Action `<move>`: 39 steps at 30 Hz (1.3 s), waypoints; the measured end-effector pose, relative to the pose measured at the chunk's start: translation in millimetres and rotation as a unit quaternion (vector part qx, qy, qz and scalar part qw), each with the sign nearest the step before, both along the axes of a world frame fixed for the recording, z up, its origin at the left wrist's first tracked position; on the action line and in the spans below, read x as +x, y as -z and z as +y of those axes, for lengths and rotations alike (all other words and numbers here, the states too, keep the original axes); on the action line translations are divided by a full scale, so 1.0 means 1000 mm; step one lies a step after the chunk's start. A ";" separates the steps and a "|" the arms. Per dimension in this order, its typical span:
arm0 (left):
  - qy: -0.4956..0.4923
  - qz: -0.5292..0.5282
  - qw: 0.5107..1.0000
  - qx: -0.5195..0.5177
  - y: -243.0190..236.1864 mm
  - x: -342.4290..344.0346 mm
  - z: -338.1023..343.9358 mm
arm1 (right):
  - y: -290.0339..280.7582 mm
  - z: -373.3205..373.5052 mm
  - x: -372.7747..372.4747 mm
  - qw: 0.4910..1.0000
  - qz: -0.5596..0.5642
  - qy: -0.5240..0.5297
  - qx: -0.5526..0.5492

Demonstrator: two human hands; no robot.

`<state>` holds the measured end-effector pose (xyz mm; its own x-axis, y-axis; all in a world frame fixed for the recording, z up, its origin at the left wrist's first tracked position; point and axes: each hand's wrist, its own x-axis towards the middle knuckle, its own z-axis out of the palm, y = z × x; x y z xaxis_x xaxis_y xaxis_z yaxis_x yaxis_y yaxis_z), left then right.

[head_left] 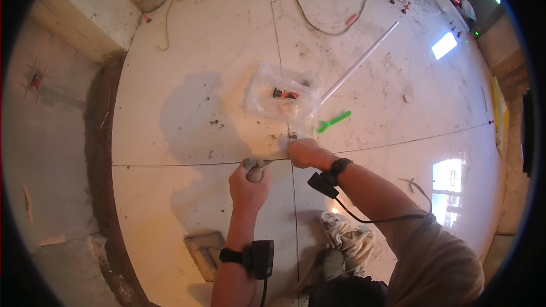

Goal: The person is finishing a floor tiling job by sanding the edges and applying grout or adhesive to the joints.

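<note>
The left hand (249,185) hides most of a grey tool (251,165). Small red pieces inside the clear bag (282,98) are too blurred to identify. The right hand (304,152) covers the tile joint crossing.

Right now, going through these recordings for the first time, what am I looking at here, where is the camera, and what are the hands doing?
This is one round, wide-angle picture from a camera worn on a person's head, looking down, so straight lines bend near the rim. There is no machine: the two forearms rising from the bottom are the person's own, each with a black wrist strap. The left hand grips a small grey tool at a joint between large pale floor tiles. The right hand presses its fingertips where the joints cross. Nearby lie a clear plastic bag of small red and black pieces, a green plastic tool and a thin white rod.
</note>
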<state>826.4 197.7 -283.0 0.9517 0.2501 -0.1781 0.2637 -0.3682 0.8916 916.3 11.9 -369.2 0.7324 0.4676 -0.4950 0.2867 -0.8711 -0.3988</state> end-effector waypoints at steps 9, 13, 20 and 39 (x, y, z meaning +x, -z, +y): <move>0.004 -0.039 0.999 0.021 0.008 -0.001 -0.002 | -0.006 -0.006 -0.003 0.993 -0.023 -0.113 -0.002; -0.007 -0.055 0.998 0.007 0.006 0.000 -0.005 | 0.005 -0.013 -0.008 0.988 -0.096 -0.113 0.038; 0.000 -0.017 0.999 0.028 0.010 -0.001 -0.008 | 0.011 -0.011 0.007 0.957 -0.119 -0.265 0.018; 0.024 0.018 0.999 0.031 -0.002 0.005 -0.002 | 0.001 -0.013 0.020 0.955 -0.055 -0.292 0.010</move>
